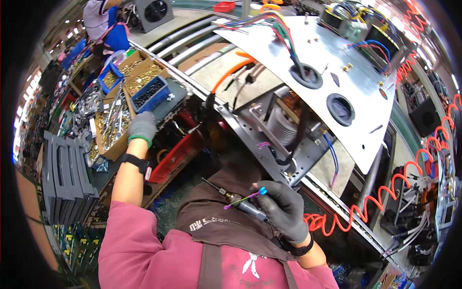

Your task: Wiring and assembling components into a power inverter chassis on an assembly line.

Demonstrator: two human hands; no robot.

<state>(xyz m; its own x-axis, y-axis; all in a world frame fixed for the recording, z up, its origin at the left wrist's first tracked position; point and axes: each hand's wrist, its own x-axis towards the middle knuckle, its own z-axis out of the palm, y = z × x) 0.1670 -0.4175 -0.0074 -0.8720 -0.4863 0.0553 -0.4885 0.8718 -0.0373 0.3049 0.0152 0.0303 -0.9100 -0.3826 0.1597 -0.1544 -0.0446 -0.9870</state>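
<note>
L hand (142,126), grey glove w/ green cuff, reaches out to the left-centre of the frame, over the parts boxes. Palm down, fingers curled loosely over the edge where the blue bin (150,94) of dark screws meets the cardboard trays (126,79) of brass hardware. Can't tell if anything is pinched under the fingers; glove hides it. Black wrist strap (136,163) just below the glove.

R hand (283,208), dark grey glove, lower centre-right, fingers wrapped shut around a powered screwdriver (240,202). Bit end points up-left, away from the work, so the tool looks parked in the fist rather than applied. Same hand also traps a thin wire lead (243,198), blue terminal at the thumb end, purple tip toward centre frame. Holding both in one hand leaves the L hand free for the bins.

Work piece: open metal chassis (284,139) at centre, coil/transformer parts visible inside, sitting just above the R hand. Big grey panel (337,62) w/ two round grommet holes tilts over it at upper right, coloured wire bundle passing through one hole. Panel looks swung up to give access to the inside.

Orange coiled air hose (385,192) runs along the right side, hanging beside the bench so it stays off the work. Red tray (173,156) below the bins. Stack of grey plastic parts (67,176) at left edge. Another person (103,19) at top left, apart from all this.
</note>
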